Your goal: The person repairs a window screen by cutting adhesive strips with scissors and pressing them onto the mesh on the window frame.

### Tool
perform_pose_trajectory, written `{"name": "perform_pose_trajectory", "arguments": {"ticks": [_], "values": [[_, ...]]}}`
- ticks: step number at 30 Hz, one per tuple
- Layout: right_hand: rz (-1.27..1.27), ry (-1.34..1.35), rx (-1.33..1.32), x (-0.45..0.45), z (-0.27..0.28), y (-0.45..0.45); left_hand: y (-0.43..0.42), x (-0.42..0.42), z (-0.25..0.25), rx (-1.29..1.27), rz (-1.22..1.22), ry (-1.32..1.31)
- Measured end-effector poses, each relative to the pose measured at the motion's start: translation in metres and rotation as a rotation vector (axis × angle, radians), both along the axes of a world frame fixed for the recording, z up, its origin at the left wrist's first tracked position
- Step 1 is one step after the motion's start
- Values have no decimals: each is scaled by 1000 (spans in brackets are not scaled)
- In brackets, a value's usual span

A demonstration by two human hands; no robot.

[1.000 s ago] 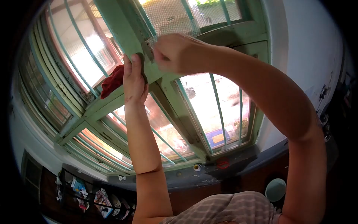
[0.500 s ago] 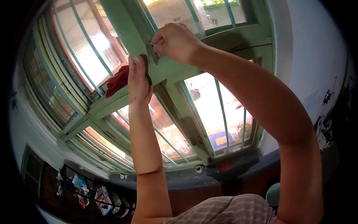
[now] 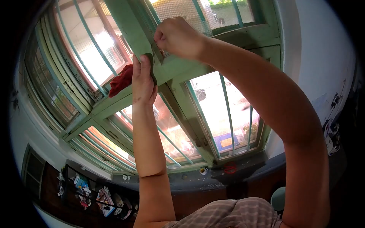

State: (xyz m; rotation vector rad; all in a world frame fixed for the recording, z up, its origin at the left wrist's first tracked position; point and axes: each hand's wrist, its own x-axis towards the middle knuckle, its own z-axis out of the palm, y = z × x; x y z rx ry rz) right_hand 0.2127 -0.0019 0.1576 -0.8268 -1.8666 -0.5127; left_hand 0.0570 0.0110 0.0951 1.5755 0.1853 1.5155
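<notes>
The left hand (image 3: 143,87) is set against the green window frame (image 3: 135,38), thumb and one finger pointing up along it; the other fingers are hidden, so how tightly the frame is gripped cannot be told. The right hand (image 3: 178,38), higher and to the right, is curled, its fingers folded in at the frame's upright; whether anything is pinched cannot be made out. The step in hand is judged to be close work by the right fingertips beside the mesh (image 3: 182,10), with the frame steadied by the left hand. For the next move, a firm brace below and a careful fingertip hold above seem to be called for. Just left of the left hand, a red cloth (image 3: 121,81) is bunched; whether it is held cannot be told. Below both hands, bars (image 3: 227,110) are seen, then a dark ledge (image 3: 251,171). Farther down, a green bucket (image 3: 278,198) is partly covered by the right arm.
</notes>
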Motion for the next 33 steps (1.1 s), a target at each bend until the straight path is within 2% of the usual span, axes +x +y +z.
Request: {"name": "perform_pose_trajectory", "arguments": {"ticks": [3, 6, 9, 12, 15, 18, 21, 24, 33], "values": [[-44, -25, -21, 1, 0, 1, 1, -1, 0, 15, 19, 12], [-110, -16, 142, -2, -8, -2, -4, 0, 2, 0, 35, 27], [-161, -134, -54, 2, -9, -14, -3, 0, 1, 7, 10, 10], [6, -264, -46, 20, -26, -30, 0, -1, 1, -13, 6, 0], [213, -285, -227, 34, -29, -41, 4, -2, -1, -7, 7, 5], [111, -420, -451, 38, -9, -44, 8, -3, 0, 5, 10, 6], [257, -203, -166, 27, -6, -27, 3, 0, 0, -33, 98, 12], [26, -93, 75, 13, -6, -17, 5, 0, -1, 19, 39, 8], [-20, -155, 46, 6, -3, -4, 9, -4, 0, 25, -35, 28]]}}
